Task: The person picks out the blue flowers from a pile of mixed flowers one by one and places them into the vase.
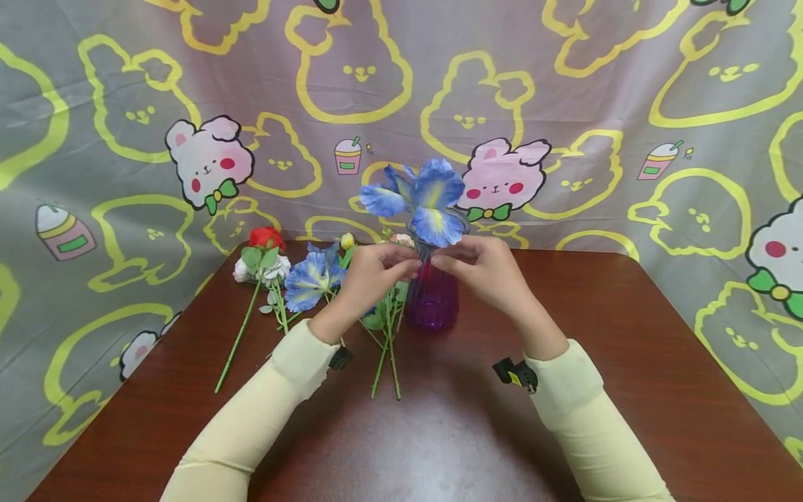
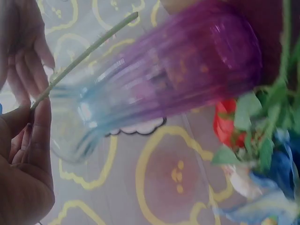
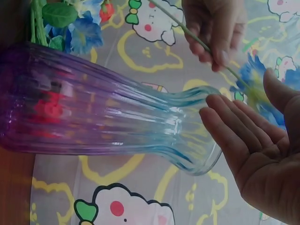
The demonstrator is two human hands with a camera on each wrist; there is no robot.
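Note:
A blue artificial iris (image 1: 433, 199) with yellow streaks is upright above the vase in the head view. My left hand (image 1: 375, 273) pinches its green stem (image 2: 89, 55) between thumb and fingers; the stem's cut end stands outside the glass. The ribbed vase (image 1: 433, 300) is purple at the base and fades to clear blue at its flared mouth. Close to that rim, my right hand (image 3: 262, 145) has its fingers extended and its thumb apart, with nothing gripped. In the right wrist view, the stem (image 3: 187, 33) slants past the vase mouth.
Left of the vase lie a red rose (image 1: 266, 239), white flowers (image 1: 276, 269), another blue iris (image 1: 314, 280) and several green stems (image 1: 387, 348) on the brown table (image 1: 452, 432). Behind hangs a grey curtain (image 1: 401, 125) with cartoon figures.

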